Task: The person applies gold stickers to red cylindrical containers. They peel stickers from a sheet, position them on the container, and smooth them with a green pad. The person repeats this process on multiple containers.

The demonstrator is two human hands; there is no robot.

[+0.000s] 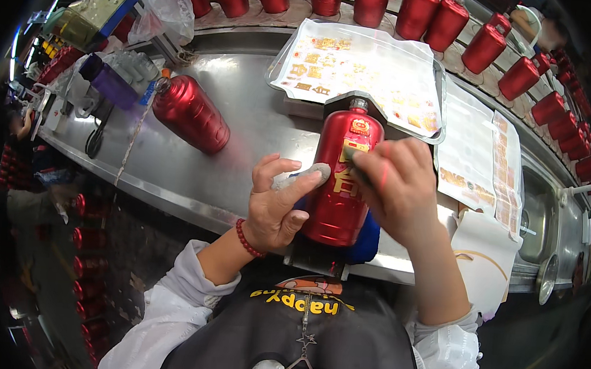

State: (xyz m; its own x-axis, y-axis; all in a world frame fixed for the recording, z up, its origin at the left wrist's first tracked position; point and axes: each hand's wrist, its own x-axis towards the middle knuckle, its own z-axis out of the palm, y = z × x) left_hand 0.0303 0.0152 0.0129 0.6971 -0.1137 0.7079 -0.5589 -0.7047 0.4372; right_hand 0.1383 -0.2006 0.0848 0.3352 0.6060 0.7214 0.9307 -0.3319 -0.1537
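Observation:
A glossy red bottle (pixel 328 211) with gold decals on its front lies tilted back on a blue support (pixel 367 239), its neck against a dark angular holder (pixel 358 95). My left hand (pixel 277 200) is beside it with fingers apart. Its index finger, wrapped in a pale grey cover, touches the bottle's left side. My right hand (pixel 402 182) is closed in a pinch on a small dark piece (pixel 350 154), pressed against the gold decal (pixel 345 181). Most of that piece is hidden by the fingers, and part of the decal is covered too.
Another red bottle (pixel 189 114) lies on the metal table (pixel 215 62) at left, near a purple bottle (pixel 107 79). Gold decal sheets (pixel 358 69) lie on a tray beyond my hands, with more sheets (pixel 472 152) at right. Red bottles (pixel 487 47) line a curved conveyor behind. A sink (pixel 539 222) is far right.

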